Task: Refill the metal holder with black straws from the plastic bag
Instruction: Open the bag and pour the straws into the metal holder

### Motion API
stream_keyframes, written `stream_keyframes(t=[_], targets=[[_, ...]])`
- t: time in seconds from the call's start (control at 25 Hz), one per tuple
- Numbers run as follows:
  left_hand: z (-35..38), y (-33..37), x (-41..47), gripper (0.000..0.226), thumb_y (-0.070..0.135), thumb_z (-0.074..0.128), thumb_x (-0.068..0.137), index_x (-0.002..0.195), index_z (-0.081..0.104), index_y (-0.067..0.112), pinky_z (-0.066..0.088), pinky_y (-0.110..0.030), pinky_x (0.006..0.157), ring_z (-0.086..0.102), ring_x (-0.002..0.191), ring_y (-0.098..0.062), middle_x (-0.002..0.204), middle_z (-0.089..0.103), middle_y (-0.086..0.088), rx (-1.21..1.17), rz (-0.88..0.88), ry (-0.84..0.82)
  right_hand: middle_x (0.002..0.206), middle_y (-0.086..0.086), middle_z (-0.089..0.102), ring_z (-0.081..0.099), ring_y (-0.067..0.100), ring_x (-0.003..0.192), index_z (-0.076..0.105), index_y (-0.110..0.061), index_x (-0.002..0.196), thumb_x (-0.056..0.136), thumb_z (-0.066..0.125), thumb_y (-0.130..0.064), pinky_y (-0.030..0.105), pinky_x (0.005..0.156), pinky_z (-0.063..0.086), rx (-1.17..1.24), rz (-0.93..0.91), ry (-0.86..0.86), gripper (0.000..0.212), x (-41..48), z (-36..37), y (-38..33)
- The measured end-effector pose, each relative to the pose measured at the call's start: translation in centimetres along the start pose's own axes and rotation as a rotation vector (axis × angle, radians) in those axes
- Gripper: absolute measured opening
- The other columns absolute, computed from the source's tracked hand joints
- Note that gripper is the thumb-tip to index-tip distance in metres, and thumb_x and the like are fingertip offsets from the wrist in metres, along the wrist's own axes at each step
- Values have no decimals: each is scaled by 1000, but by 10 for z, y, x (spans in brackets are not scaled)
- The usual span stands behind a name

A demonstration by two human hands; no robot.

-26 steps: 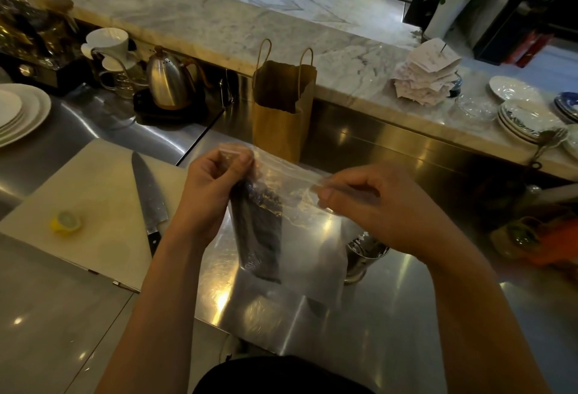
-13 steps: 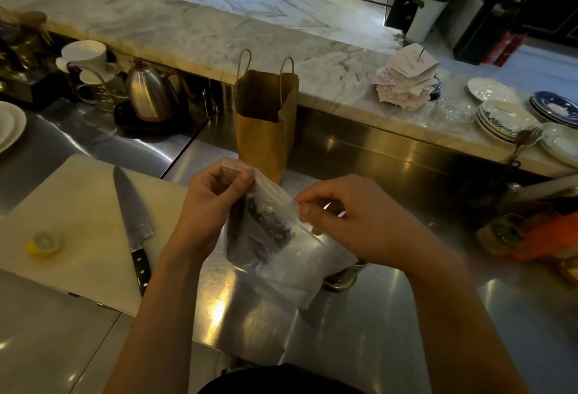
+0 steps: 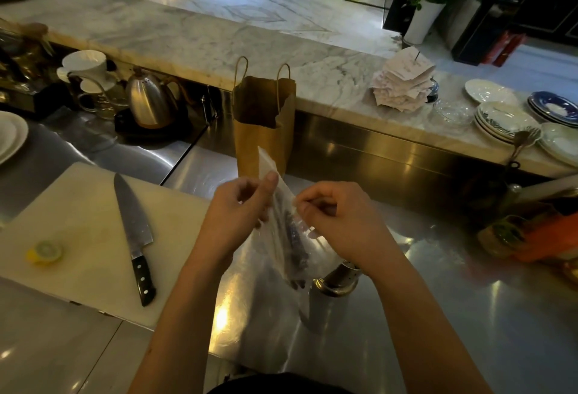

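While you hold the plastic bag (image 3: 319, 257) above the steel counter (image 3: 469, 315), both of your hands are engaged at its upper edge. Your left hand (image 3: 237, 215) pinches one side of the mouth between thumb and fingers, and a flap of film stands up past the thumb. Your right hand (image 3: 341, 224) pinches the opposite side with its fingers curled in. The bag hangs between and below the two hands.

Contents: a bundle of black straws (image 3: 294, 246) lies inside the bag, slanting down from just under your left thumb toward the bottom of the bag.

The metal holder (image 3: 339, 279) stands on the counter beneath your right wrist, partly covered by the bag's lower corner. Its perforated wall shows; its interior is hidden, so the contents cannot be told.

A brown paper bag (image 3: 262, 131) stands upright just beyond your hands, its mouth open and its rim torn on one side. Its interior is too dark to report.

To your left, a cutting board (image 3: 78, 206) carries a knife (image 3: 131, 215) and a lemon piece (image 3: 45, 251), which lie apart from each other. Stacked plates (image 3: 503, 121) sit on the marble ledge (image 3: 187, 40) at the far right.
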State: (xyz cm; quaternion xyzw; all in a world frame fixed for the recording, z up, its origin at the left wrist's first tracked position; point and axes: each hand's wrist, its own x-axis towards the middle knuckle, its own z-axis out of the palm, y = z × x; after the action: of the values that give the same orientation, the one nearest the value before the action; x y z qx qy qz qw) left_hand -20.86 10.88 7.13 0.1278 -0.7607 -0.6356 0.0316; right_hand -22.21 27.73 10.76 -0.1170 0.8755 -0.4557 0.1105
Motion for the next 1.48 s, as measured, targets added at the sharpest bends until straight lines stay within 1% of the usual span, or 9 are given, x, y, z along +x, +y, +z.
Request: stream_keyframes(t=[0.04, 0.12, 0.24, 0.4, 0.56, 0.84, 1.0, 1.24, 1.48], targets=[[2, 3, -3, 51, 59, 52, 83, 85, 68, 10, 49, -25, 59, 63, 64, -12, 70, 68, 2, -55, -62, -89, 91, -4, 72, 68, 8, 83, 72, -19, 100, 90, 64, -19, 36, 80, 59, -1, 2, 0, 13, 0, 2, 0], [4, 4, -7, 51, 55, 54, 84, 83, 69, 7, 49, -21, 55, 63, 59, -11, 64, 66, 3, -96, -110, -168, 91, -4, 72, 68, 7, 84, 71, -18, 101, 91, 63, -20, 33, 82, 59, -11, 0, -2, 14, 0, 5, 0], [5, 3, -8, 32, 38, 62, 90, 87, 69, 7, 51, -23, 60, 66, 63, -13, 66, 67, 0, -73, -85, -180, 90, -3, 72, 68, 8, 83, 71, -17, 100, 90, 63, -20, 35, 81, 59, 32, 1, -5, 12, 1, 7, 1], [2, 3, -8, 31, 33, 61, 91, 91, 69, 3, 53, -23, 60, 67, 63, -15, 73, 68, -7, -86, -120, -210, 87, 1, 73, 70, 15, 81, 72, -17, 96, 89, 65, -18, 42, 79, 60, 134, 38, -16, 9, 0, 10, 4], [1, 4, -9, 31, 32, 64, 90, 96, 67, 2, 54, -25, 61, 68, 64, -17, 79, 69, -11, -133, -132, -194, 83, 0, 74, 71, 12, 77, 72, -21, 91, 88, 66, -16, 37, 77, 60, 193, 31, 15, 8, -2, 15, 3], [-5, 2, -10, 26, 25, 67, 87, 101, 70, 4, 59, -29, 67, 73, 73, -21, 83, 75, -10, -239, -167, -213, 79, 2, 75, 72, 13, 74, 73, -24, 86, 85, 70, -21, 40, 77, 60, 242, 58, 18, 4, 0, 20, 5], [-8, -1, -9, 21, 18, 66, 86, 100, 72, 4, 60, -28, 70, 74, 80, -22, 87, 76, -12, -274, -155, -207, 81, 1, 75, 72, 12, 76, 72, -24, 87, 84, 71, -24, 38, 79, 60, 247, 78, 14, 3, 0, 24, 7], [-10, -4, -8, 13, 8, 65, 87, 98, 72, 4, 59, -24, 67, 75, 78, -21, 85, 76, -13, -300, -144, -165, 82, -1, 75, 71, 9, 77, 71, -27, 85, 84, 71, -26, 32, 75, 60, 328, 116, 17, 2, -1, 25, 10], [-7, -1, -8, 6, 5, 68, 85, 89, 72, 7, 61, -28, 67, 75, 75, -21, 81, 76, -10, -208, -97, -116, 77, 3, 73, 73, 18, 71, 67, -25, 80, 86, 68, -25, 38, 73, 62, 395, 189, 26, 7, 6, 31, 9]])
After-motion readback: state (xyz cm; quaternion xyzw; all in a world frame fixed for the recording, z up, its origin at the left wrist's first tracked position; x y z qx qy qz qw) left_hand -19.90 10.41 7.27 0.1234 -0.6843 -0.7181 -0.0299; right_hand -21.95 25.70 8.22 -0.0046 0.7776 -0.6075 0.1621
